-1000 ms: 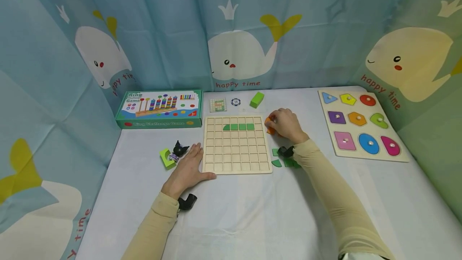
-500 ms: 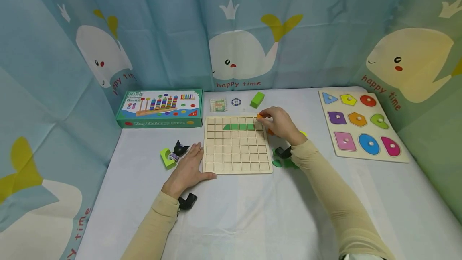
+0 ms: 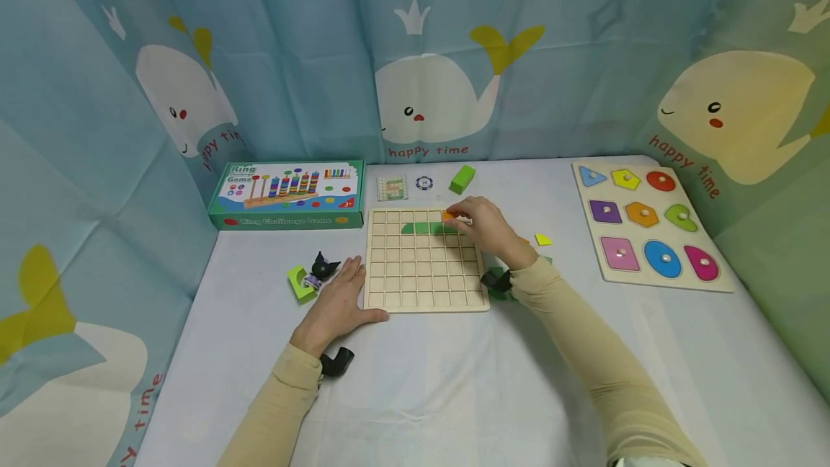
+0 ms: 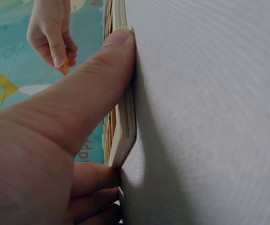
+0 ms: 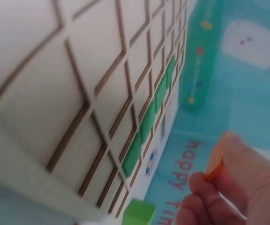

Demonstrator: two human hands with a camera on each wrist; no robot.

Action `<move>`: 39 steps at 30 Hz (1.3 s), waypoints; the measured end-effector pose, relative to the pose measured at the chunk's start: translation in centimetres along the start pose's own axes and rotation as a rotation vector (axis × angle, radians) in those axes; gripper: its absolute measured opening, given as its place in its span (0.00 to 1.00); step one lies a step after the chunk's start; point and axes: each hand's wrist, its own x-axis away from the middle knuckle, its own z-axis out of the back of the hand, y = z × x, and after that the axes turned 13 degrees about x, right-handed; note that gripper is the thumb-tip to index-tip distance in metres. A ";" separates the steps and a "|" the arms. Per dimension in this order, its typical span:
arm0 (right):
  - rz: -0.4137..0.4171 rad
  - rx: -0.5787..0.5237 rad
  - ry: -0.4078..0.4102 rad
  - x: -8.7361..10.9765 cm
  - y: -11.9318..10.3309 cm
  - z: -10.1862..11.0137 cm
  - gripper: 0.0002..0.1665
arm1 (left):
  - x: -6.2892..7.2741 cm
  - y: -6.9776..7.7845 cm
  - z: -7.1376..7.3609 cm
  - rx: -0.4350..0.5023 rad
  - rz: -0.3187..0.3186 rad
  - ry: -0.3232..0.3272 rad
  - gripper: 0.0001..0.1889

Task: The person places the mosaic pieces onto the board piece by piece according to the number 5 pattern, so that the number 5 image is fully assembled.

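Note:
A wooden grid board (image 3: 421,265) lies mid-table in the head view. Several green tiles (image 3: 421,228) form a row in its second row from the back. My left hand (image 3: 333,312) lies at its front left corner; the left wrist view shows the thumb along the front edge and fingertips touching the side. Thumb and index finger of my right hand (image 3: 488,228) pinch a small orange piece (image 3: 447,215) over the back right part of the board. In the right wrist view the orange piece (image 5: 215,164) is partly covered by the fingertips, so its full shape is hidden.
Right of the board lie a yellow piece (image 3: 543,239) and green pieces (image 3: 498,290), partly hidden by the right wrist. Behind it are a pattern card (image 3: 392,188), a round chip (image 3: 424,183) and a green block (image 3: 462,179). A game box (image 3: 285,197) and shape puzzle (image 3: 612,225) flank it.
My right hand has carried the orange piece leftward from beside the board to above its back right squares. The yellow piece has come into view. My left hand has stayed in place.

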 end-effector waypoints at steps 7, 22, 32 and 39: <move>0.051 -0.005 0.008 -0.2 -1.4 -1.0 0.15 | 0.0 0.0 0.0 0.003 0.006 -0.011 0.56; 0.097 0.034 -0.044 -1.0 -3.7 -2.7 0.16 | 0.0 0.1 0.1 -0.010 0.009 -0.022 0.55; 0.058 0.083 -0.088 -1.7 -5.0 -3.1 0.13 | 0.0 0.1 0.1 -0.008 0.010 -0.016 0.56; 0.032 0.122 -0.112 -2.2 -5.4 -3.6 0.12 | 0.0 0.1 0.1 -0.022 0.006 -0.017 0.55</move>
